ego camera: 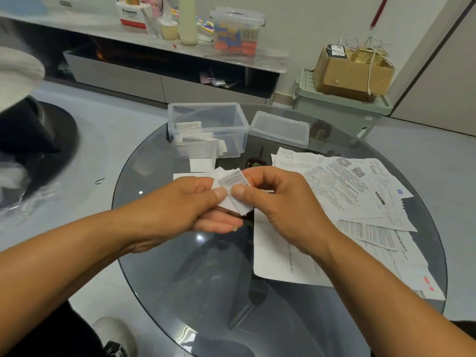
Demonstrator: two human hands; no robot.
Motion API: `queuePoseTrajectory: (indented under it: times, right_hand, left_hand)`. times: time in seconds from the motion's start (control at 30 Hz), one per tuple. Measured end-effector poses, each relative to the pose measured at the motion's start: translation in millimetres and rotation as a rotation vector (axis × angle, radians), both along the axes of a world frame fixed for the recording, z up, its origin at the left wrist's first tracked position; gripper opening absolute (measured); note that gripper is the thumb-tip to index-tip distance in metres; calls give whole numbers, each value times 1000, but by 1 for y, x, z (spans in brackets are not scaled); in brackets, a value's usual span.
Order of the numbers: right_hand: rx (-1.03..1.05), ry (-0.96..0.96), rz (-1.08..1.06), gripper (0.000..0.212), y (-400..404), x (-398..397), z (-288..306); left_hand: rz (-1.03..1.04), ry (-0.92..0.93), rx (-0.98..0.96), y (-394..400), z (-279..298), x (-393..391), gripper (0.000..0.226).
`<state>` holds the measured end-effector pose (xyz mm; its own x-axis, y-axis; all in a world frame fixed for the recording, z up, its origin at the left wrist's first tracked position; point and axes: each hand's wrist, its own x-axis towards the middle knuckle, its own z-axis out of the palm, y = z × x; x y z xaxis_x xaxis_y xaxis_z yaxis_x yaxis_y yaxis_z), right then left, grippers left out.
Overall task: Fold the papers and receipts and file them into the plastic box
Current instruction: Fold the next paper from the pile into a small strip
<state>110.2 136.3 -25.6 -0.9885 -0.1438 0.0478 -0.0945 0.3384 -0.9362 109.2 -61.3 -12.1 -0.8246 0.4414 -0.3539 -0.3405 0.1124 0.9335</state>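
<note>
Both hands are working on one small folded receipt (235,190), held up in the air a little way in front of the plastic box (206,130). The left hand (188,206) pinches its left edge between thumb and fingers, and the right hand (273,202) pinches its right edge the same way, so the two thumbs sit almost touching on top of the paper. The receipt looks very light and thin. It will bend with no push at all and could tear if pulled hard. I think the best place to hold it is right at the edges, close to the fold line, so the thumbs can press the crease flat. It is also a bit slick, so a soft pinch could let it slip out. The plastic box is see-through and open, and a few folded slips already lie inside it. Its lid (279,130) sits just to the right of the box. More folded bits of paper (202,164) lie right in front of the box on the glass table (206,279). A big messy pile of flat papers (360,202) lies to the right of the box and nearer the person, not folded yet, so I think a lot of the job is left.
</note>
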Motion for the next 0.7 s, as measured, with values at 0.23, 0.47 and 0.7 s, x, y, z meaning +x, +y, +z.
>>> queuePoseTrajectory:
  times: [0.23, 0.47, 0.7]
  right_hand:
    - [376, 86, 233, 15, -1, 1, 9]
    - [344, 92, 29, 15, -10, 4, 2]
    - [982, 157, 207, 21, -16, 0, 1]
  left_hand:
    - [-180, 62, -189, -16, 9, -1, 31]
    - [60, 397, -550, -28, 9, -6, 12]
    - [76, 473, -1115, -51, -7, -19, 59]
